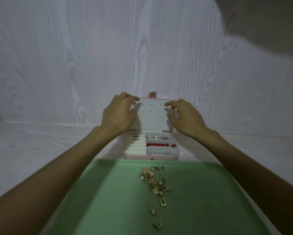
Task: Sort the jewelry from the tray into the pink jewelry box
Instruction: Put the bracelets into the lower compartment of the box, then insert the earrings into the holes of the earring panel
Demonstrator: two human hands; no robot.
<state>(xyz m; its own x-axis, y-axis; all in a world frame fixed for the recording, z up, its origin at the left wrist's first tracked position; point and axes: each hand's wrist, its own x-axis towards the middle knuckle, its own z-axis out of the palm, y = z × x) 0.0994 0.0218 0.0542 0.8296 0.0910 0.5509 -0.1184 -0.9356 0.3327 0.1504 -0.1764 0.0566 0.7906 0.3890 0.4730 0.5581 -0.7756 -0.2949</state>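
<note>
1. Reaching forward, both hands were at the raised lid [152, 114] of the pink jewelry box [150, 156]. The left hand [120, 114] had its fingers curled over the lid's upper left corner. The right hand [184, 116] hovered at the right edge with fingers bent; whether it actually gripped the lid could not be told.

2. The lid stood upright, its white inner panel dotted with small holes facing the person. Below it, the right-hand compartments held silvery pieces at the back, a red bead strand [157, 144] in the middle and pale pieces at the front. The ring rolls [135, 145] on the left held something small near the back.

3. The remaining jewelry sat on the green tray [108, 200], just in front of the box on the bench [40, 141]. A tangled cluster of gold earrings [155, 180] lay near the tray's far end, with a rectangular gold piece [162, 201] and two small gold pieces [156, 217] strung out toward the person.

4. These pieces looked light, stiff and tiny, with thin posts that would likely snag on one another. A fingertip pinch on the flat face of one piece, lifting it clear of the heap, seemed the safest hold.

5. Much sorting appeared left to do.
</note>
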